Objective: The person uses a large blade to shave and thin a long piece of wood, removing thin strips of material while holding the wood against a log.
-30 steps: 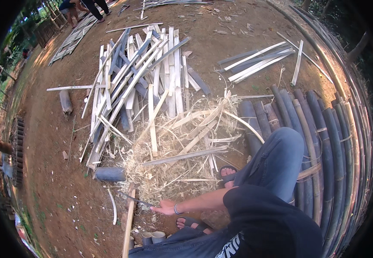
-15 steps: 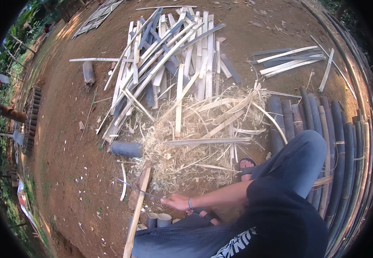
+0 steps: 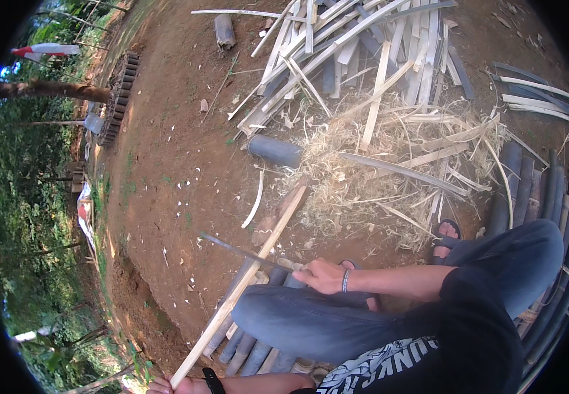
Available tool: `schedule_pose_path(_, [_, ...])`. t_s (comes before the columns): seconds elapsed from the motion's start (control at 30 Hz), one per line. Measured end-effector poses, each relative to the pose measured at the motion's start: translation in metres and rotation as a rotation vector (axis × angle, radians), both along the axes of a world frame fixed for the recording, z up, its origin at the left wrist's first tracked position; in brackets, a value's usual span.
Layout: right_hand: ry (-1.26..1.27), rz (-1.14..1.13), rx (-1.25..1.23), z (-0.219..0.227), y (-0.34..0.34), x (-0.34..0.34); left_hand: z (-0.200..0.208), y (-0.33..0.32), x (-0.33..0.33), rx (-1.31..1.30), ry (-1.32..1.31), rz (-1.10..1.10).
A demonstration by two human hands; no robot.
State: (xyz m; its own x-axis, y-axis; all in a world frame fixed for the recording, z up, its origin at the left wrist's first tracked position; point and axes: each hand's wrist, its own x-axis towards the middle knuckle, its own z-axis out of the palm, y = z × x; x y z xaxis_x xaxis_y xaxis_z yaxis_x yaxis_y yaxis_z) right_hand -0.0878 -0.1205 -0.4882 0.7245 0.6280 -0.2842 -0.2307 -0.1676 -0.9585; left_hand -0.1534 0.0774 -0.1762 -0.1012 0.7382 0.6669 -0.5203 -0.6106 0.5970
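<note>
Bamboo strip, pale and narrow, runs diagonally in the head view from the left hand up toward the shavings. The left hand, partly cut off by the lower edge, is wrapped around the near end of the strip. A black watch sits on the left wrist. The right hand is clenched on the handle end of a long, thin knife. The knife extends leftward from the right hand and crosses the strip between its far end and its middle; whether the edge bites into the bamboo cannot be told. A band encircles the right wrist.

The jeans-clad leg lies between the two hands, just right of the strip. Dark bamboo sections lie side by side just beyond the left forearm. A thin curved strip rests on the soil, beyond and left of the right hand. Past the right hand, in order of increasing distance, are a heap of shavings, a short dark bamboo log at its left edge, and a pile of split strips. A sandalled foot is right of and beyond the right hand
</note>
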Motion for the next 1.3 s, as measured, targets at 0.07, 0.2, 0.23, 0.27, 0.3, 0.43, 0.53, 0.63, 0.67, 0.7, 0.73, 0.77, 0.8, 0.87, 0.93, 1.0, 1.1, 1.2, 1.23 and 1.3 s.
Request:
schedule_pose_path(0.07, [-0.168,0.020,-0.017,-0.026,-0.001,0.003,0.001,0.006,0.001,-0.011,-0.021,-0.021])
schedule_pose_path(0.2, [0.211,-0.060,-0.343,-0.093,-0.038,0.042,0.003,0.006,0.008,-0.001,-0.044,-0.034])
schedule_pose_path(0.23, [0.183,-0.179,-0.385,-0.113,-0.045,0.048,0.003,0.003,0.010,0.000,-0.049,-0.038])
schedule_pose_path(0.27, [0.264,-0.261,-0.330,-0.120,-0.043,0.048,0.003,0.000,0.010,0.000,-0.055,-0.042])
schedule_pose_path(0.3, [0.264,-0.183,-0.289,-0.102,-0.039,0.047,0.003,0.000,0.008,0.003,-0.058,-0.036])
schedule_pose_path(0.43, [-0.002,0.042,-0.059,-0.027,-0.011,0.018,0.003,-0.001,0.013,0.019,-0.047,-0.013])
schedule_pose_path(0.53, [0.058,0.098,-0.081,-0.019,-0.022,0.037,0.005,-0.001,0.022,0.010,-0.006,-0.006])
schedule_pose_path(0.63, [0.185,-0.138,-0.351,-0.104,-0.023,0.048,0.008,-0.008,0.028,-0.001,0.007,0.005])
schedule_pose_path(0.67, [0.220,-0.187,-0.310,-0.100,-0.019,0.049,0.009,-0.008,0.029,0.000,0.011,0.016])
schedule_pose_path(0.7, [0.255,-0.237,-0.268,-0.095,-0.012,0.046,0.010,-0.008,0.030,0.000,0.016,0.025])
schedule_pose_path(0.73, [0.292,-0.287,-0.227,-0.089,-0.005,0.042,0.011,-0.009,0.030,0.001,0.021,0.034])
schedule_pose_path(0.77, [0.226,-0.232,-0.164,-0.071,0.001,0.034,0.013,-0.008,0.030,0.005,0.034,0.048])
schedule_pose_path(0.8, [0.154,-0.182,-0.100,-0.042,0.005,0.027,0.015,-0.002,0.031,-0.004,0.060,0.062])
schedule_pose_path(0.87, [-0.023,-0.124,0.017,-0.010,0.016,0.013,0.023,0.020,0.028,-0.014,0.104,0.065])
schedule_pose_path(0.93, [-0.104,-0.138,0.007,-0.003,0.012,0.013,0.023,0.012,0.041,-0.018,0.125,0.086])
schedule_pose_path(1.0, [0.067,-0.160,-0.116,-0.020,-0.003,0.019,0.022,0.019,0.048,-0.097,0.094,0.108])
schedule_pose_path(1.1, [0.404,-0.336,-0.190,-0.050,-0.007,0.027,0.031,0.001,0.061,-0.161,0.007,0.113])
schedule_pose_path(1.2, [0.164,-0.200,-0.082,0.004,0.016,0.015,0.029,-0.007,0.063,-0.109,0.041,0.077])
schedule_pose_path(1.23, [0.071,-0.120,-0.026,0.028,0.023,0.009,0.029,-0.006,0.062,-0.111,0.026,0.075])
schedule_pose_path(1.3, [-0.094,-0.112,0.120,0.070,0.039,-0.011,0.031,-0.004,0.060,-0.119,0.010,0.056])
